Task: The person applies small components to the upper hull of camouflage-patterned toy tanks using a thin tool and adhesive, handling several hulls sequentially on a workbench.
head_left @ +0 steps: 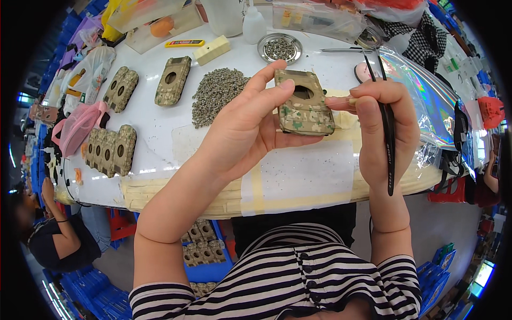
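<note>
"What's at far left?"
"A row of camouflaged shells (110,152) on the table (156,140), then a grey heap of small parts (216,96)."
"The left hand (244,117)?"
"Gripping a camouflaged hull (306,118) above the table, hole facing up, long axis running away from the person, far end leaning left."
"The right hand (402,114)?"
"Pinching something thin, unclear, at the hull's right edge, with black tweezers (390,154) tucked in, tips pointing away."
</note>
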A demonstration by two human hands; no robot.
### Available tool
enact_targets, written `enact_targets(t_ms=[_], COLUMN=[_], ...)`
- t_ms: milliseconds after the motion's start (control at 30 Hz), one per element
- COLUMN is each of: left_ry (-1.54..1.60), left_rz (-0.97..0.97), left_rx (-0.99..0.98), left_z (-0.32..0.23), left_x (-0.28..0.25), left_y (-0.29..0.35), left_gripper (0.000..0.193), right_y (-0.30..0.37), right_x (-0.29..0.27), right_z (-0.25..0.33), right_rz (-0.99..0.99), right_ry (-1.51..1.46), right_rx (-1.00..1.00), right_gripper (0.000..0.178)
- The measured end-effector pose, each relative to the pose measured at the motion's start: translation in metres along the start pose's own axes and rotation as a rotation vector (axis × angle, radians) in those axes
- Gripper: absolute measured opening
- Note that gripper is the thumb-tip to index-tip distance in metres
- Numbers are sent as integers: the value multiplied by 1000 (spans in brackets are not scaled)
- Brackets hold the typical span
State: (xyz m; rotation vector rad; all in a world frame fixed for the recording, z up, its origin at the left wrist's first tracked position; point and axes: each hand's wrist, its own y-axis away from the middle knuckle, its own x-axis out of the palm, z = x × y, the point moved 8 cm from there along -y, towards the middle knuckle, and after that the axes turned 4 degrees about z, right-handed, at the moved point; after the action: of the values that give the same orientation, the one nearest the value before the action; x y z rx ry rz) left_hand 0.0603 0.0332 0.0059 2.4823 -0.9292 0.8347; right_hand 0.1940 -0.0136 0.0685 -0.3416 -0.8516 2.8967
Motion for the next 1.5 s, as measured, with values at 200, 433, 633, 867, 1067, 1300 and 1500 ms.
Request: enact_targets(t_ms=[200, 433, 633, 867, 1067, 1300, 1500], left_ry=[-16, -14, -11, -15, 9, -4, -35], left_rz=[-11, -13, -9, -1, -30, 12, -11], left_rx=[-9, -11, -17, 5, 78, 126, 135], left_z=[0, 1, 1, 0, -7, -12, -16], left_x=[0, 0, -1, -1, -6, -11, -14], left_y=[1, 0, 1, -1, -1, -7, -6], left_gripper=[52, 52, 52, 52, 51, 44, 41], right_y=[0, -1, -1, 3, 7, 12, 30], right_x=[2, 2, 2, -13, -30, -12, -36], right_z=[-2, -3, -2, -8, 3, -13, -13], right_rz=[20, 35, 40, -104, -113, 24, 30], right_ry=[-3, 36, 70, -107, 680, 759, 593], right_rx=[20, 5, -19, 79, -159, -243, -73], right_gripper=[4, 2, 3, 10, 7, 10, 33])
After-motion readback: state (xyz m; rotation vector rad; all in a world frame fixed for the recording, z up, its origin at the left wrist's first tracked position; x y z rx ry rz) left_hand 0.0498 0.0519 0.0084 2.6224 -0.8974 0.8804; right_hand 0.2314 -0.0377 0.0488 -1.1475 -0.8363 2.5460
